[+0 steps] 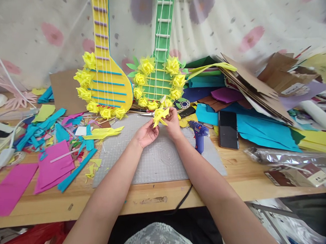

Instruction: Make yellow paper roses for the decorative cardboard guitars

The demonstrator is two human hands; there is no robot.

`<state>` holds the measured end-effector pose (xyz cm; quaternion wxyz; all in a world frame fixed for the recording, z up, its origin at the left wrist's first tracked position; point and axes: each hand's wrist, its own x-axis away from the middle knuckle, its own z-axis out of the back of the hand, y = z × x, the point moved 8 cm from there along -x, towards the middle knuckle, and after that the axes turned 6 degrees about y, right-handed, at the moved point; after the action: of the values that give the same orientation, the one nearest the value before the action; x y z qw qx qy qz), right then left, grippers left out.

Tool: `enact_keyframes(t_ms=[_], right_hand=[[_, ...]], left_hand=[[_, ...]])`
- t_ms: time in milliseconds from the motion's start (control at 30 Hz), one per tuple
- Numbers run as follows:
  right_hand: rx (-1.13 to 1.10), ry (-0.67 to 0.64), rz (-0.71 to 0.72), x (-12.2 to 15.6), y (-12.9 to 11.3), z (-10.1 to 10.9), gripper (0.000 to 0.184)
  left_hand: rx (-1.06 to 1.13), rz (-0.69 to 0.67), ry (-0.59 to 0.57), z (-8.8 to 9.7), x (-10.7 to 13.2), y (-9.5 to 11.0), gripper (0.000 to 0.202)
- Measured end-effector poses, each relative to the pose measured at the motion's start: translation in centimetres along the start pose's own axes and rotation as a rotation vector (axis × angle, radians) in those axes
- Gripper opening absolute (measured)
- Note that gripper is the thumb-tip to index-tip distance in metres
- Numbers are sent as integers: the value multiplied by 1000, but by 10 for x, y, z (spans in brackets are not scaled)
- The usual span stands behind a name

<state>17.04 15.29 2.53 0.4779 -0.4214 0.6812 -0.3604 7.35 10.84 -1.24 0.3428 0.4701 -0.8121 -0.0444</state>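
A yellow paper flower [160,116] is pinched between my two hands above the grey cutting mat [161,165]. My left hand [147,133] grips its lower left side with the fingertips, palm turned up. On its right side, my right hand [172,122] holds it with thumb and fingers. Just behind stands a green paper guitar [162,52] with white strings and yellow flowers around its body. To its left leans a yellow paper guitar [113,82] with blue strips and more yellow flowers along its left and lower edge.
A blue glue gun [199,135] stands on the mat's right side, near a black phone [228,129]. Magenta sheets [55,164] and blue scraps cover the left of the table. Cardboard [251,86] and coloured paper pile up at the right. Scissors [146,114] lie behind my hands.
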Motion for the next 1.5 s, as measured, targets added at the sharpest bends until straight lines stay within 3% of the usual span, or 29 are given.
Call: enact_keyframes(t_ms=[167, 367, 567, 900, 1067, 1133, 1200, 1300, 1400, 1500], right_hand=[[-2, 6, 14, -2, 2, 3, 46], [9, -37, -25, -1, 2, -2, 48], [-12, -89, -56, 2, 1, -7, 46], [2, -58, -76, 0, 8, -3, 40], [106, 78, -56, -4, 6, 12, 32], [165, 182, -15, -3, -2, 22, 22], [242, 207, 69, 2, -15, 22, 20], [388, -4, 156, 14, -27, -3, 20], [503, -236, 134, 28, -21, -30, 19], [517, -264, 73, 30, -11, -34, 12]], left_hand=[[-104, -184, 137, 10, -4, 10, 3], [-78, -45, 93, 9, -5, 1, 22], [-31, -46, 136, 14, -8, 3, 9], [-24, -97, 183, 14, -5, 4, 5], [-33, -230, 195, 16, -5, 18, 5], [-31, -313, 225, 19, -4, 26, 5], [-26, -408, 254, 22, -1, 36, 5], [-16, -527, 258, 23, 2, 46, 7], [-31, -584, 203, 20, 4, 51, 7], [-64, -603, 156, 17, 4, 51, 7]])
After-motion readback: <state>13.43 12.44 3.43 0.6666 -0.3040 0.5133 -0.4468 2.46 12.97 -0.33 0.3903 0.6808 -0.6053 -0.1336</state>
